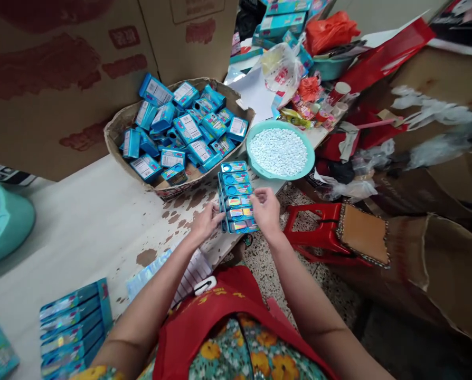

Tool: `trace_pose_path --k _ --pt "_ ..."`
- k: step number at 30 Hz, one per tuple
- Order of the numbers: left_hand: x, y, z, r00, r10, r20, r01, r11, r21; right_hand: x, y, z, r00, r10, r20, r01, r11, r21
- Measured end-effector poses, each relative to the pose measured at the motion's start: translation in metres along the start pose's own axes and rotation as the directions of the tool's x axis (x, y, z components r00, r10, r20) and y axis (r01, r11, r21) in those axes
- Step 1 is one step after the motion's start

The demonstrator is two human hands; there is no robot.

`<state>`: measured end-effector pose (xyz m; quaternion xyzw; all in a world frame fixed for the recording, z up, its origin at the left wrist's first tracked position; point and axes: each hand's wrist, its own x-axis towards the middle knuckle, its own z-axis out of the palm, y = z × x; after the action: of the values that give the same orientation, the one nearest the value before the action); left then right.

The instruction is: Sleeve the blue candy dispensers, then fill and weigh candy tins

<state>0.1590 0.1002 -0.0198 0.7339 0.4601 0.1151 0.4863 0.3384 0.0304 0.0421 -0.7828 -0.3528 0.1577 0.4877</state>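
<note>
A row of small blue printed boxes (238, 190) lies at the table's edge between my hands. Shiny iridescent strips show on the nearer boxes, while the farther ones have round openings on top. Against the row's left side is my left hand (205, 226), its thumb and fingers closed on the boxes there. My right hand (266, 210) is at the row's right end, thumb and fingertips pinched together beside a middle box. Whatever lies inside that pinch is hidden. Just beyond the row stands a turquoise bowl (255, 168) full of small white pellets.
A cut-down cardboard tray (121, 119) of loose blue boxes sits behind my left hand. More boxes in a row (73, 327) and a pale sheet stack (192, 274) lie nearer. A turquoise tub (16, 227) is far left; a red stool (319, 227) stands right.
</note>
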Motion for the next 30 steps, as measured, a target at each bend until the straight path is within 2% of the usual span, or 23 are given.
trace_pose_path --k 2,3,4,5,6,7,8,9,10,12,14,17,19,20,21,22,23,24,26,27,28,30 --pt "-0.018 -0.029 -0.028 0.999 -0.043 -0.004 0.043 0.987 0.157 -0.025 -0.012 -0.004 0.984 -0.095 -0.153 0.101 0.994 0.035" --pt "-0.031 -0.045 -0.043 0.996 -0.092 -0.02 0.095 0.97 0.222 -0.043 -0.016 -0.003 0.971 -0.147 -0.186 0.158 0.987 0.043" --pt "-0.045 -0.06 -0.057 0.987 -0.155 -0.04 0.16 0.949 0.273 -0.062 -0.019 0.001 0.971 -0.195 -0.136 0.204 0.977 0.059" --pt "-0.061 -0.075 -0.068 0.974 -0.221 -0.055 0.227 0.924 0.308 -0.081 -0.019 0.009 0.973 -0.231 0.019 0.228 0.969 0.099" --pt "-0.076 -0.087 -0.076 0.958 -0.281 -0.062 0.286 0.9 0.328 -0.1 -0.016 0.021 0.941 -0.236 0.243 0.206 0.968 0.145" --pt "-0.091 -0.097 -0.081 0.943 -0.326 -0.063 0.328 0.882 0.338 -0.117 -0.01 0.038 0.87 -0.184 0.458 0.122 0.979 0.161" --pt "-0.104 -0.104 -0.083 0.935 -0.35 -0.062 0.349 0.873 0.341 -0.131 -0.001 0.057 0.802 -0.088 0.591 0.009 0.991 0.136" --pt "-0.114 -0.11 -0.082 0.933 -0.356 -0.061 0.354 0.871 0.341 -0.141 0.009 0.078 0.757 0.034 0.653 -0.122 0.988 0.09" --pt "-0.123 -0.114 -0.079 0.931 -0.357 -0.069 0.358 0.868 0.343 -0.149 0.021 0.099 0.723 0.157 0.673 -0.251 0.967 0.044" --pt "-0.134 -0.118 -0.071 0.924 -0.363 -0.118 0.38 0.85 0.364 -0.156 0.044 0.13 0.673 0.226 0.705 -0.333 0.943 0.015" --pt "-0.14 -0.12 -0.067 0.913 -0.379 -0.149 0.407 0.829 0.384 -0.158 0.06 0.143 0.641 0.209 0.738 -0.333 0.943 0.022" --pt "-0.146 -0.123 -0.07 0.914 -0.405 -0.039 0.394 0.858 0.328 -0.158 0.065 0.135 0.62 0.199 0.759 -0.318 0.948 0.012" --pt "-0.149 -0.126 -0.076 0.92 -0.391 0.033 0.369 0.89 0.267 -0.156 0.057 0.126 0.676 0.179 0.715 -0.239 0.971 -0.016" --pt "-0.15 -0.127 -0.078 0.925 -0.377 0.041 0.356 0.901 0.249 -0.156 0.05 0.124 0.713 0.123 0.691 -0.135 0.99 -0.037" --pt "-0.151 -0.129 -0.08 0.932 -0.36 0.039 0.341 0.909 0.24 -0.156 0.042 0.124 0.729 0.03 0.683 0.015 0.998 -0.06" --pt "-0.152 -0.131 -0.082 0.938 -0.345 0.036 0.327 0.915 0.237 -0.157 0.033 0.126 0.706 -0.085 0.703 0.194 0.978 -0.076" --pt "-0.152 -0.132 -0.082 0.942 -0.333 0.038 0.315 0.92 0.233 -0.158 0.025 0.129 0.635 -0.194 0.747 0.372 0.925 -0.076" --pt "-0.153 -0.134 -0.082 0.945 -0.325 0.038 0.308 0.923 0.231 -0.16 0.018 0.134 0.531 -0.27 0.803 0.519 0.853 -0.056" --pt "-0.154 -0.136 -0.08 0.945 -0.326 0.027 0.312 0.922 0.231 -0.166 0.011 0.143 0.333 -0.315 0.889 0.677 0.736 0.008" --pt "-0.154 -0.137 -0.079 0.943 -0.331 0.02 0.318 0.92 0.23 -0.169 0.01 0.146 0.266 -0.315 0.911 0.715 0.698 0.033" --pt "-0.155 -0.138 -0.078 0.942 -0.334 0.015 0.322 0.919 0.227 -0.172 0.012 0.148 0.219 -0.31 0.925 0.736 0.675 0.051" --pt "-0.155 -0.14 -0.075 0.939 -0.345 0.002 0.336 0.916 0.218 -0.176 0.018 0.146 0.165 -0.311 0.936 0.746 0.66 0.088"
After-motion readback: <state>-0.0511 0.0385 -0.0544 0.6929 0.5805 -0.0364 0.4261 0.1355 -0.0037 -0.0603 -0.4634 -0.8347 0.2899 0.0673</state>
